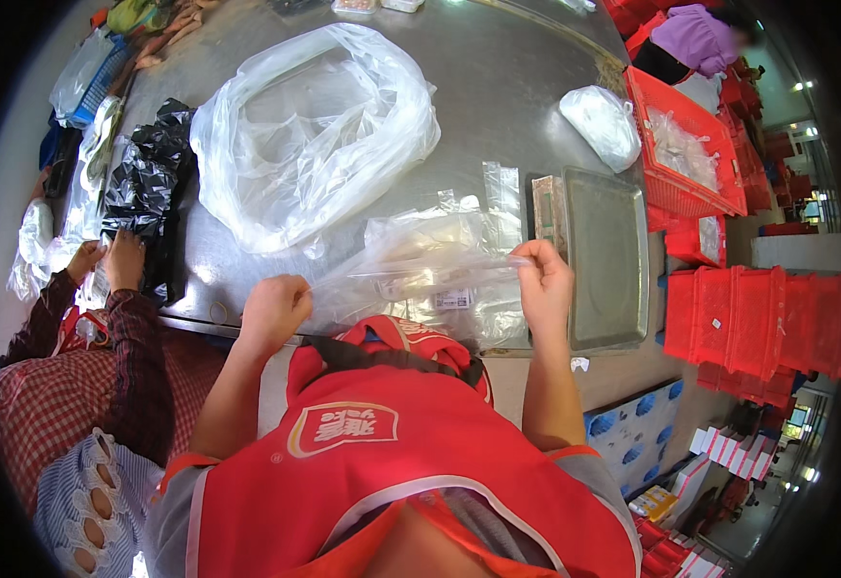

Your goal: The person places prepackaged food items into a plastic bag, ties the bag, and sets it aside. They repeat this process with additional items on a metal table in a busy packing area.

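Between my two hands a clear plastic bag [420, 271] is stretched sideways over the front edge of the metal table. My left hand [274, 312] pinches its left end, fingers curled in. At the other end, my right hand [545, 278] grips a gathered corner between thumb and fingers. Under the stretched film lie more clear plastic bags [428, 235], and a white printed label [452, 298] shows through. Beyond them a large translucent plastic bag [312, 137] lies with its mouth spread wide and its rim rolled into a thick ring.
To the right are a metal tray [607, 260] and a digital scale [549, 209]. A filled white bag [601, 126] sits near a red plastic crate [684, 144]. Black plastic bags [149, 173] lie at left, by a co-worker's hands [123, 260]. Red crates [724, 321] stand stacked further right.
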`<action>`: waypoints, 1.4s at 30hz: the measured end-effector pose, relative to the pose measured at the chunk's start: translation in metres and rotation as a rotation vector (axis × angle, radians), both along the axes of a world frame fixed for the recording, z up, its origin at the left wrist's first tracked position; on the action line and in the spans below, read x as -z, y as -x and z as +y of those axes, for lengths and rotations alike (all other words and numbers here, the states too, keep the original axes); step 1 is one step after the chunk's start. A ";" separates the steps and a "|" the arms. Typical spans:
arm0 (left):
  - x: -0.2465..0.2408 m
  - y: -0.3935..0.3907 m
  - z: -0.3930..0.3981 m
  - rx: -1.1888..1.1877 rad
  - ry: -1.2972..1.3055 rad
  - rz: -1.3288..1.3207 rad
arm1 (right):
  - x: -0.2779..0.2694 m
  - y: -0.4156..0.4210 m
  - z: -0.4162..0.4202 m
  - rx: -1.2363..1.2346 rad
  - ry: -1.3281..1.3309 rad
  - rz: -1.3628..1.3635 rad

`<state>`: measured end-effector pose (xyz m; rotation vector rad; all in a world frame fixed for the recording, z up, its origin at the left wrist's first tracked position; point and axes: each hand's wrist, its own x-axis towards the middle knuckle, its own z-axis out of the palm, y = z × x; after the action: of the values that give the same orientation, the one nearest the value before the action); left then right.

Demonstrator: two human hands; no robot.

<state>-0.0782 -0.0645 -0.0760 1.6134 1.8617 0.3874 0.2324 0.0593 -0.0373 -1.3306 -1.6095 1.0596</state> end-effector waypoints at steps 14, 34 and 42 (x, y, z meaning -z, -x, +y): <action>-0.049 -0.065 0.054 -0.358 -0.006 -1.324 | -0.010 0.054 -0.025 -0.586 0.434 0.631; -0.064 -0.073 0.052 -0.149 -0.113 -1.550 | 0.012 0.087 -0.014 -0.490 0.363 0.698; -0.033 -0.086 0.051 0.047 0.269 -1.470 | 0.009 0.061 -0.015 -0.662 0.104 0.236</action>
<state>0.0076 -0.0140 -0.0432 0.7066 0.6714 0.9163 0.1710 0.0445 -0.0461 -0.6912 -1.8719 1.6379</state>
